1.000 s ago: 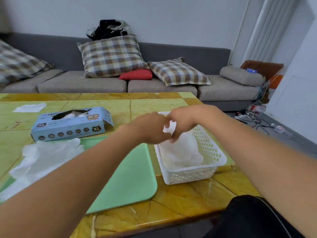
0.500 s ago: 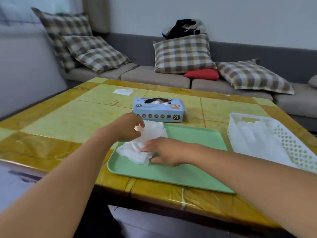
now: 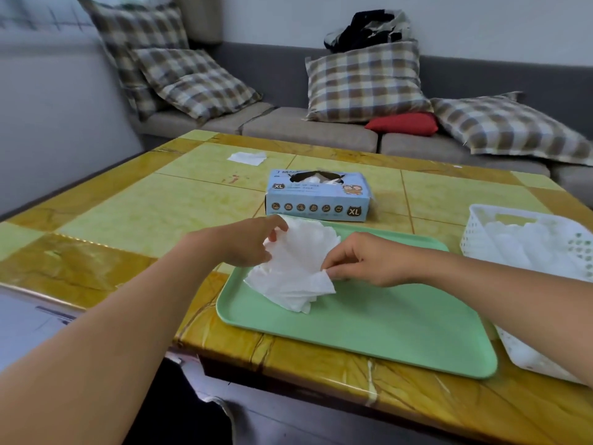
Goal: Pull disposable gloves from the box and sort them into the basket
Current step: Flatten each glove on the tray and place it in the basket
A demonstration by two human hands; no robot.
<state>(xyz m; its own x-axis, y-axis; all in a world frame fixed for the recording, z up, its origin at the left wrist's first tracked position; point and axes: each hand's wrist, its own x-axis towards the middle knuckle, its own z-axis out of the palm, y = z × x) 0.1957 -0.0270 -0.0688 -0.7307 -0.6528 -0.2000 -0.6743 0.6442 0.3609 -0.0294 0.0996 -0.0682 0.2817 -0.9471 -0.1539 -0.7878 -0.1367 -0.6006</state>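
Pinching the crumpled pile of thin white disposable gloves [image 3: 295, 268] from both sides, the left hand [image 3: 247, 242] grips its upper edge and the right hand [image 3: 362, 261] its lower corner. The pile rests on the pale green plastic tray [image 3: 385, 319], at the tray's far left corner.

Crumpled white gloves [image 3: 295, 268], seemingly stacked

a home living room: grey corner sofa [image 3: 308, 130] piled with plaid cushions [image 3: 365, 81] and a red one [image 3: 402, 124], clothes heaped on its back, a glossy yellow-green tiled table [image 3: 144, 216] in front.
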